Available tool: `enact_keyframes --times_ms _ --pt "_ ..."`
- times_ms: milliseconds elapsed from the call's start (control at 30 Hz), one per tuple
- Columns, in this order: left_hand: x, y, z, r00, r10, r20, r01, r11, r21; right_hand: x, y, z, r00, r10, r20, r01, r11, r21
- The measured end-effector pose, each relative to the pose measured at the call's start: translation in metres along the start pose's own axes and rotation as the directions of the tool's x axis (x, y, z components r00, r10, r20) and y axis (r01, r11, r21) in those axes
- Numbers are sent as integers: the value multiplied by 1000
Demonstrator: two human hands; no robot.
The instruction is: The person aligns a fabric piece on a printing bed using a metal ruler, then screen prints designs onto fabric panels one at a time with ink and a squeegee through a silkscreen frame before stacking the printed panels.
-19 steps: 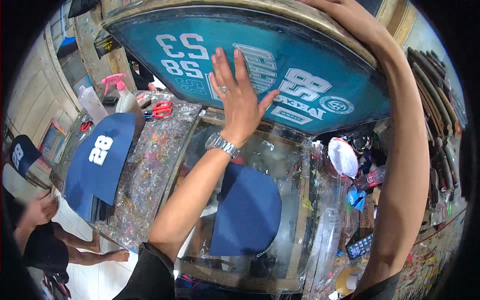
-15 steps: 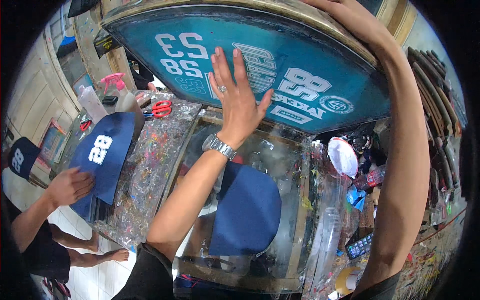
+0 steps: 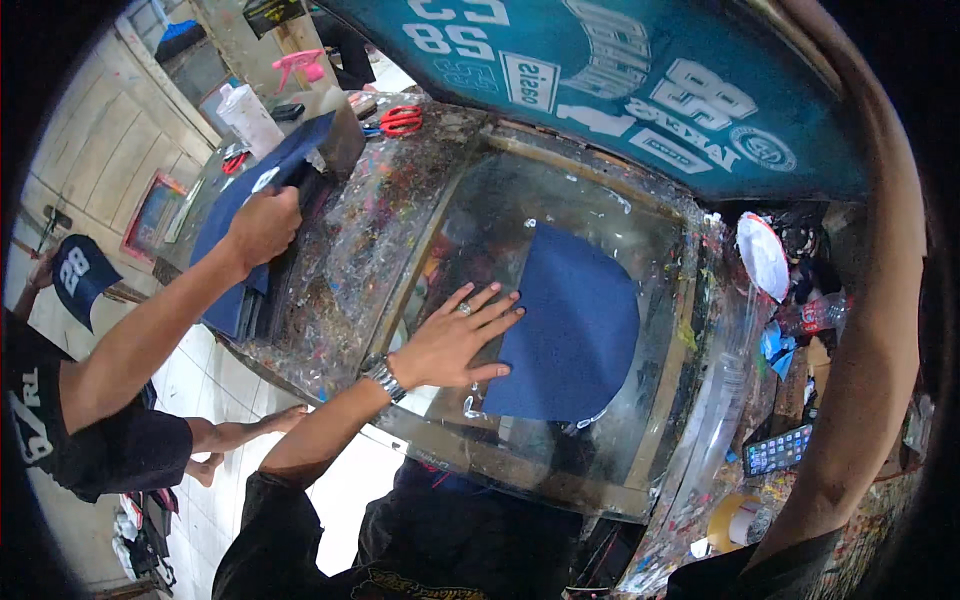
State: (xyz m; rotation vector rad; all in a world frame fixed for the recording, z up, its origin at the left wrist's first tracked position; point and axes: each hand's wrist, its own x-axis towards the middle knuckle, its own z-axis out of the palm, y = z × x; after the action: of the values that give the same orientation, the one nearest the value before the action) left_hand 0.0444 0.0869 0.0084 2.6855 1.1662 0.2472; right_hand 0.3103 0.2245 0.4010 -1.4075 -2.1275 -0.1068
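Note:
My left hand (image 3: 450, 340) lies flat with fingers spread on the glass plate (image 3: 500, 190), its fingertips at the left edge of a dome-shaped navy fabric piece (image 3: 575, 330). It wears a ring and a metal watch. Above the plate, a teal printing screen (image 3: 540, 45) with white numbers and lettering stands tilted up. My right arm (image 3: 880, 250) runs up along the screen's right side; the hand itself is beyond the top edge of the picture.
On the left a co-worker's hand (image 3: 265, 225) is on a stack of navy pieces (image 3: 240, 295). Red scissors (image 3: 400, 121), a white bottle (image 3: 250, 118) and a pink-topped sprayer (image 3: 300, 66) stand behind. At right are a phone (image 3: 778, 451), tape roll (image 3: 735, 522) and white bowl-shaped item (image 3: 762, 257).
My left hand has come down from the screen's surface to the fabric piece on the glass. The co-worker's hand has moved up over the stack. The view has shifted.

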Motion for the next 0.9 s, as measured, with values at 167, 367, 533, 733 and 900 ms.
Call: enact_keyframes --times_ms 167,367,533,733,900 --pt "-13 -11 1 999 11 39 -11 1000 -6 5 4 2 988 145 48 -141 987 -77" --pt "-12 -5 0 999 54 5 -54 998 -26 -1 24 3 997 -70 -11 68 988 -141" --pt "-15 1 -5 998 56 -36 -55 998 11 -30 3 4 992 -60 -109 42 986 -162" --pt "-19 56 -80 720 -436 -540 -204 612 -764 -122 -40 28 985 -62 -158 22 970 -241" --pt "-75 95 -63 468 -868 -164 -251 47 -967 -248 -51 111 989 -133 63 143 968 -208"
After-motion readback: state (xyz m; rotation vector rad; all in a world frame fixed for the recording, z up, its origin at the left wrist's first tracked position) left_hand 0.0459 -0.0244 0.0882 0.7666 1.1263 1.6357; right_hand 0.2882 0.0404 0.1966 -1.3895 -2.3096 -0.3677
